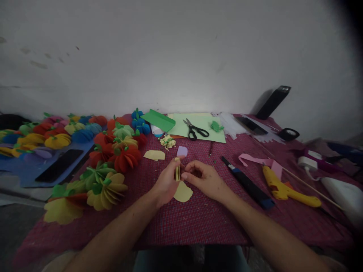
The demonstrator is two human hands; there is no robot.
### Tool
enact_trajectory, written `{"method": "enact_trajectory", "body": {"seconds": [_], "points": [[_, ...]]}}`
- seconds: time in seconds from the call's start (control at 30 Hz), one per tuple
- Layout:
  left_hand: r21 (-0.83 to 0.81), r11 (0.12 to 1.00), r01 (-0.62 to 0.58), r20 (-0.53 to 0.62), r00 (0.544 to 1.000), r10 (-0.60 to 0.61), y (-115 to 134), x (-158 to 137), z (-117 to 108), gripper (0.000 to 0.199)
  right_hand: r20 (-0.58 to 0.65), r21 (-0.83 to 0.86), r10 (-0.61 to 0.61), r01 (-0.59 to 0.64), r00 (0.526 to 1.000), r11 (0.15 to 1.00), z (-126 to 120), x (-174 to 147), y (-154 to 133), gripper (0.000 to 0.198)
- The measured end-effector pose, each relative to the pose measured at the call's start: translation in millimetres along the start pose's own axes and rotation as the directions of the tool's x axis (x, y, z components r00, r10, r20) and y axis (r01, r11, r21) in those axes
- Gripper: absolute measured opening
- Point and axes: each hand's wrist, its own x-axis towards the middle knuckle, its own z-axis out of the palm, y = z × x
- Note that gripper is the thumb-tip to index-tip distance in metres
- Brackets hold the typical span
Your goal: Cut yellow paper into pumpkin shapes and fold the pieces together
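Observation:
Between the fingers of my left hand [166, 182] is a thin stack of folded yellow paper [177, 170], held upright with its edges facing me. My right hand [208, 179] is beside it, thumb and forefinger curled close together at the stack's right side; whether they pinch any paper is too small to make out. Below the hands a yellow paper piece [183, 192] lies flat on the cloth. Another yellow paper cutout [154, 155] lies to the left, and a small lilac paper piece [182, 151] sits just beyond my left fingertips.
Colourful paper pumpkins [124, 156] crowd the left, near a dark phone [59, 165]. Black-handled scissors [195, 129] rest on pale green sheets [181, 121] at the back. To the right lie a blue-and-black cutter-like tool [249, 185], a yellow glue gun [289, 189] and a thin stick [312, 187].

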Motion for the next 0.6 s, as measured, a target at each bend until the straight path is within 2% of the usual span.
{"method": "enact_trajectory", "body": {"seconds": [0.3, 0.6], "points": [[-0.024, 0.999, -0.030, 0.063, 0.998, 0.031, -8.0, -2.0, 3.4, 0.025, -0.034, -0.086, -0.015, 0.012, 0.999, 0.996, 1.6, 1.0, 2.4, 0.017], [-0.077, 0.995, -0.065, 0.097, 0.993, 0.072, -8.3, 0.4, 0.1, 0.017, -0.010, -0.010, 0.027, -0.027, 1.000, 1.000, -2.2, 3.8, 4.0, 0.015]]}}
